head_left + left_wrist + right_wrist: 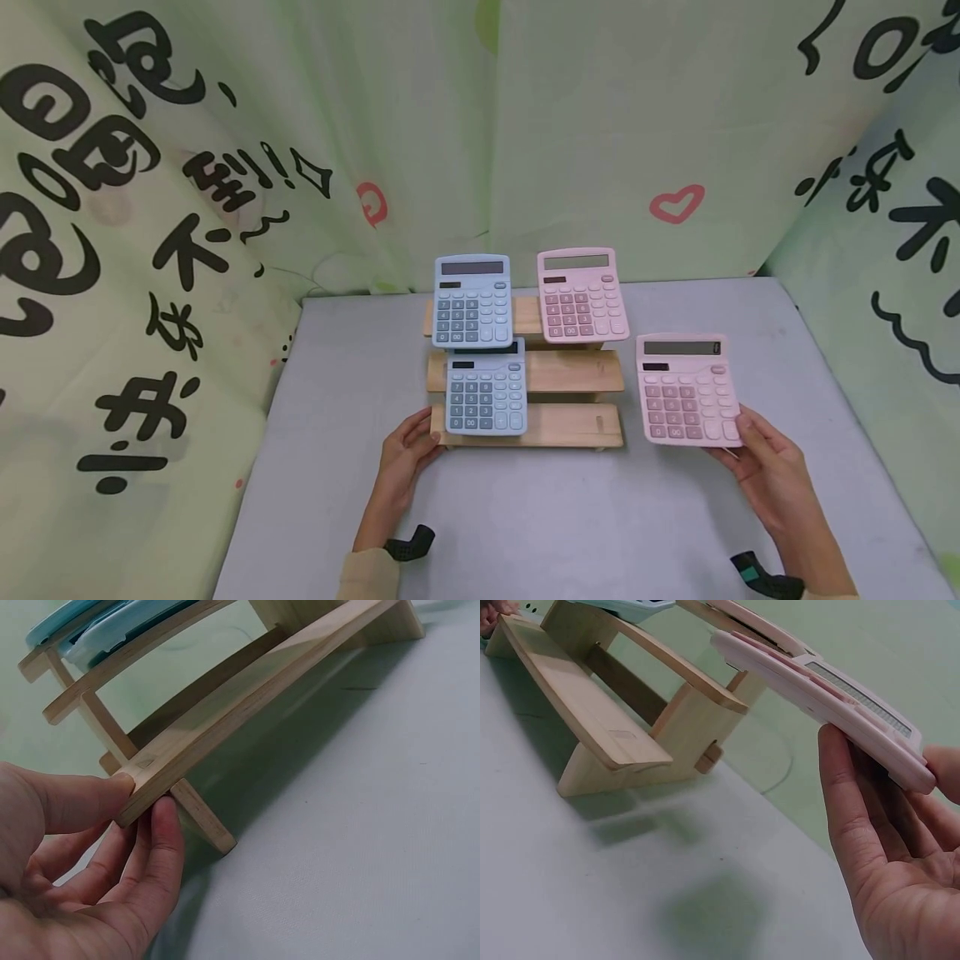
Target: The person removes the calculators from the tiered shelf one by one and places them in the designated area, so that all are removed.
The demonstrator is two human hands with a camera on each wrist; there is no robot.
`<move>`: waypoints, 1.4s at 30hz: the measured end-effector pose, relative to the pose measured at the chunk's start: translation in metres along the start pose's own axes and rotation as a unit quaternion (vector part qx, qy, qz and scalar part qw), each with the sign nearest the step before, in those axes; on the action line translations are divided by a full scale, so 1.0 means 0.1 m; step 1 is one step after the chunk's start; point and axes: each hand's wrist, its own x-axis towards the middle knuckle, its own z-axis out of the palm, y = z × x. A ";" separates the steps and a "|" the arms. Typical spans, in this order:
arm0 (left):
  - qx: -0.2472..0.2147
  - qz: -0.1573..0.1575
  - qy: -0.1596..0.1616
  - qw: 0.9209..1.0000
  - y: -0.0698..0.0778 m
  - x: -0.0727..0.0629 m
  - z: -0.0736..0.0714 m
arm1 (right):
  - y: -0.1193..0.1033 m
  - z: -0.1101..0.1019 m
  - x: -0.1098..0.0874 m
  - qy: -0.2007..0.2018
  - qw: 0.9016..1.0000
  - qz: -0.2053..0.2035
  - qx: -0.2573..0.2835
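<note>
A tiered wooden stand (pixel 573 425) sits on the table. My left hand (pixel 405 458) pinches the left end of its lowest board, thumb on top and fingers beneath, as the left wrist view shows up close (pixel 97 862). In my right hand (pixel 776 475) is a pink calculator (pixel 684 387), gripped at its lower right corner and raised off the table to the right of the stand. One blue calculator (pixel 472 312) stands on the top tier at the left, beside another pink calculator (pixel 581 304). A second blue calculator (pixel 486 398) leans lower down, its top edge partly hidden.
The stand rests on a pale table (pixel 525 517). Behind it and along both sides hang light green curtains (pixel 585 142) with black lettering and red drawings. Black straps (pixel 408 543) circle both wrists.
</note>
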 end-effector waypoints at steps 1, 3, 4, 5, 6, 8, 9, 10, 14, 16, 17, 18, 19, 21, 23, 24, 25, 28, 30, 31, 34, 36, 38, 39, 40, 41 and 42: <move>0.001 0.000 -0.001 1.000 0.00 0.00 0.00 | -0.01 -0.02 0.01 0.000 1.000 0.001 0.004; 0.000 -0.002 -0.001 1.000 0.00 0.00 0.00 | -0.03 -0.06 0.03 0.000 1.000 0.004 0.016; 0.000 -0.001 -0.002 1.000 0.00 -0.01 0.00 | -0.04 -0.08 0.05 -0.001 1.000 0.005 0.018; 0.000 -0.001 -0.003 1.000 0.01 -0.01 0.00 | -0.05 -0.10 0.06 -0.002 1.000 0.007 0.023; 0.001 -0.001 -0.004 1.000 0.01 -0.01 0.00 | -0.06 -0.13 0.08 -0.003 1.000 0.008 0.026; 0.000 -0.001 -0.003 1.000 0.01 -0.01 0.00 | -0.07 -0.18 0.11 -0.004 0.999 0.015 0.031; 0.000 -0.002 -0.003 1.000 0.01 -0.01 0.00 | -0.08 -0.22 0.13 -0.004 0.999 0.019 0.032; 0.000 -0.001 -0.002 1.000 0.01 -0.02 0.00 | -0.09 -0.25 0.14 -0.001 0.999 0.024 0.033; -0.003 -0.002 -0.002 1.000 0.00 0.00 0.01 | -0.14 -0.37 0.19 0.014 0.999 0.041 0.032; -0.005 -0.004 -0.003 1.000 0.00 0.00 0.01 | -0.16 -0.42 0.21 0.019 0.998 0.045 0.031; -0.006 -0.006 -0.002 1.000 0.00 0.01 0.01 | -0.16 -0.44 0.22 0.019 0.998 0.046 0.032; -0.007 -0.006 -0.001 1.000 0.00 0.01 0.01 | -0.17 -0.46 0.23 0.020 0.998 0.046 0.035; -0.006 -0.006 -0.001 1.000 0.00 0.01 0.01 | -0.17 -0.48 0.24 0.021 0.998 0.048 0.038; -0.006 -0.007 0.001 1.000 0.00 0.01 0.01 | -0.18 -0.51 0.26 0.025 0.997 0.052 0.042; -0.005 -0.007 0.001 1.000 0.01 0.01 0.01 | -0.18 -0.53 0.29 0.032 0.997 0.060 0.041; -0.005 -0.007 0.000 1.000 0.00 0.01 0.01 | -0.18 -0.55 0.30 0.035 0.997 0.064 0.039; -0.004 -0.006 -0.001 1.000 0.01 0.01 0.00 | -0.18 -0.56 0.31 0.038 0.996 0.068 0.035; -0.005 -0.005 -0.003 1.000 0.00 0.00 0.00 | -0.18 -0.61 0.34 0.046 0.996 0.079 0.019; -0.008 -0.004 -0.003 1.000 0.00 0.01 0.00 | -0.18 -0.65 0.37 0.051 0.995 0.084 0.013; -0.008 -0.003 -0.003 1.000 0.00 0.01 0.00 | -0.18 -0.67 0.38 0.053 0.995 0.086 0.011; -0.011 -0.004 -0.002 1.000 -0.01 0.01 0.00 | -0.17 -0.72 0.43 0.056 0.994 0.094 0.001; -0.013 -0.005 0.000 1.000 -0.01 0.02 0.00 | -0.17 -0.76 0.46 0.055 0.994 0.099 -0.007; -0.012 -0.005 0.000 1.000 -0.02 0.02 0.00 | -0.18 -0.80 0.49 0.052 0.993 0.105 -0.012; -0.011 -0.004 0.000 1.000 -0.02 0.02 0.00 | -0.18 -0.81 0.51 0.052 0.993 0.109 -0.014; -0.012 -0.005 0.001 1.000 -0.02 0.02 0.00 | -0.19 -0.83 0.52 0.053 0.992 0.114 -0.015; -0.009 -0.003 0.000 1.000 -0.02 0.02 0.00 | -0.19 -0.85 0.54 0.053 0.991 0.119 -0.016; -0.009 -0.004 0.000 1.000 -0.02 0.02 0.00 | -0.20 -0.87 0.56 0.055 0.991 0.125 -0.015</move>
